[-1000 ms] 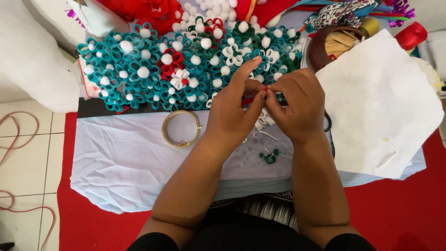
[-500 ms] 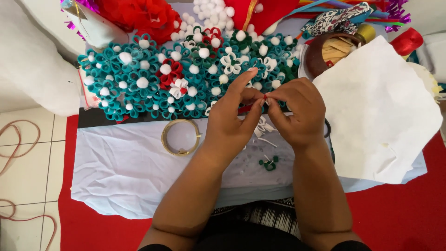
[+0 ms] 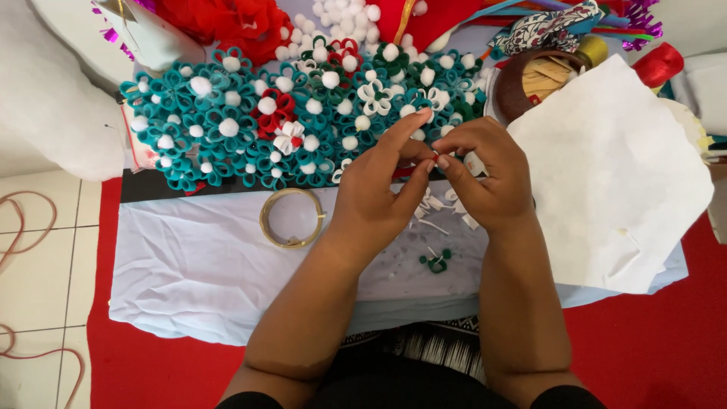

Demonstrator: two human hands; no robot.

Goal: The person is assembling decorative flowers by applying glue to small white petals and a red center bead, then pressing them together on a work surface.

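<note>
Now the left hand (image 3: pixel 375 201) and the right hand (image 3: pixel 485 178) meet at the middle of the view, fingertips touching each other. Both hands are nearly closed: the thumb and first finger of each pinch together on a very small piece (image 3: pixel 435 157), red and white, which is mostly hidden between the fingertips, so I cannot tell its exact shape. The left index finger is stretched out toward 1 o'clock, above the pinch.

Just under the hands, toward 6 o'clock, some small white loops (image 3: pixel 443 208) lie on the pale cloth (image 3: pixel 189 265) that covers the desk, and a small dark green flower (image 3: pixel 435 260) lies a little lower. At 9 o'clock from the hands, a roll of tape (image 3: pixel 291 218) rests flat on the cloth. At 12 o'clock and 10 o'clock spreads a big mat of teal flowers (image 3: pixel 227 129) with white pompoms in their centers, some flowers red or green. At 3 o'clock a white paper sheet (image 3: pixel 613 174) lies near the right hand.
</note>
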